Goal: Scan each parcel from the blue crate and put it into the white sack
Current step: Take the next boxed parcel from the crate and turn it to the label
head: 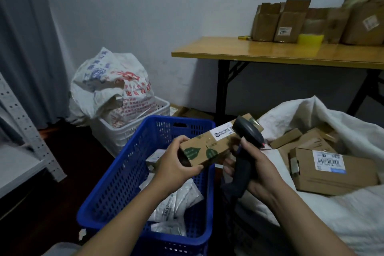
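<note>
Parcel (207, 147) is a long cardboard box printed with green leaves, and I have it in my left hand (178, 164), clamped round its left end with my fingers curled over the top and my thumb on the near side. It lies roughly level, tilted up a little to the right, held in the air over the right rim of the blue crate (124, 172), between the crate and the white sack (353, 224). A white label (223, 131) faces up near its right end. My right hand (255, 170) is wrapped tightly round the handle of a dark scanner (247, 133), held upright with its head just beside the label at the parcel's right end; I cannot tell whether the two touch. A small red glow shows under the scanner's head. Below my left wrist, the crate holds pale plastic mailing bags (176, 203). To my right the sack lies open with several brown boxes (332, 172) inside, the nearest showing a barcode label. Behind the crate stands a white basket (133, 131) with a crumpled printed bag (112, 85) stuffed into it. Farther back, a wooden table (270, 52) on black legs carries more cardboard boxes (280, 23) against the wall. A grey curtain (20, 48) hangs at the far left, beside a pale metal shelf (20, 152).
</note>
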